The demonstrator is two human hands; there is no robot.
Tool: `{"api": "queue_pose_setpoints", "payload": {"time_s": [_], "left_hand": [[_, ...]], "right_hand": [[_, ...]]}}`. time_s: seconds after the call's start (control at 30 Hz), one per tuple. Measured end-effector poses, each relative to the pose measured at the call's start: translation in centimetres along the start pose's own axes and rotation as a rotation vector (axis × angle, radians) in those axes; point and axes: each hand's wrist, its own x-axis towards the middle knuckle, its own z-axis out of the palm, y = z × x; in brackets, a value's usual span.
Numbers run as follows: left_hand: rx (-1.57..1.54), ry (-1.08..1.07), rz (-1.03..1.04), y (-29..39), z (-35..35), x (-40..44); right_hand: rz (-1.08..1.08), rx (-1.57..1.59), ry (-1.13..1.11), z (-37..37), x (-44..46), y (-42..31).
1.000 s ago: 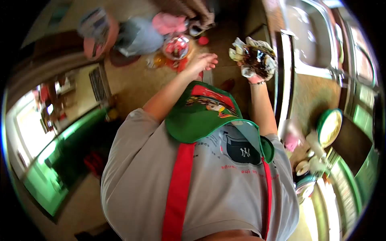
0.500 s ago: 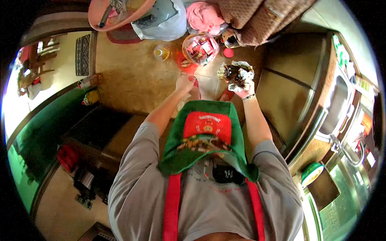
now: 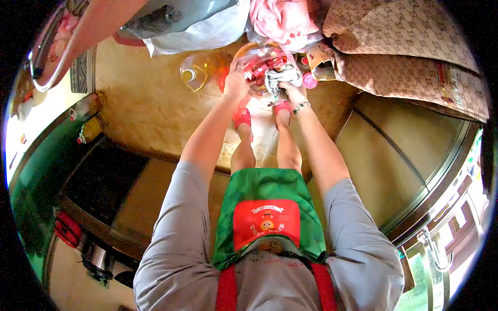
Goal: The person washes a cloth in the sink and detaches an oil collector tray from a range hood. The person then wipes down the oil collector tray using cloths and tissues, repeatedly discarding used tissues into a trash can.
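Observation:
My left hand grips the near left edge of a bin lined with clear plastic. Inside it lie red and white wrappers. Over the bin's right side, my right hand is closed on a crumpled white wrapper with dark marks. The dark brown clump it held earlier is not clearly visible now, so I cannot tell whether it is still inside the wrapper.
A clear bottle with a yellow cap stands left of the bin. A pink lid lies to the right. Patterned brown fabric hangs at upper right, near a pink cloth. A white plastic bag is behind.
I have bent lower and closer to the bin. My right hand has brought the wrapper from the right over the bin, and my left hand has moved up to its edge.

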Motion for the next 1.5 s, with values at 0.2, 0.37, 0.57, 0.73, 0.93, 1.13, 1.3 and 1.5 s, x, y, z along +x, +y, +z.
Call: {"api": "queue_pose_setpoints", "payload": {"time_s": [0.2,0.37,0.57,0.73,0.93,1.13,1.3,1.5], "left_hand": [[-0.213,-0.015,0.009,-0.7,-0.8,0.5],[-0.159,0.006,0.087,-1.2,-0.4,0.4],[-0.114,-0.067,0.073,0.1,-1.4,-0.3],[-0.241,-0.138,0.046,0.1,-1.3,-0.1],[-0.21,-0.08,0.07,0.6,-1.5,0.0],[-0.001,-0.108,0.071,3.0,-5.1,-2.7],[0.075,-0.243,-0.143,2.9,-8.3,-10.3],[0.568,-0.663,0.067,-7.2,-9.4,-19.2]], "right_hand": [[-0.113,-1.0,0.133,4.6,2.8,0.9],[-0.302,-1.185,0.244,6.6,1.7,4.1],[-0.183,-1.547,0.172,8.0,5.2,6.1],[-0.22,-1.596,0.35,8.9,7.5,6.0],[-0.27,-1.585,0.43,9.6,7.9,5.8],[-0.408,-1.377,0.236,2.8,-5.1,1.6],[-0.28,-1.334,0.334,-8.6,-17.3,5.6],[0.446,-1.292,0.238,-19.9,-32.8,11.5]]}}
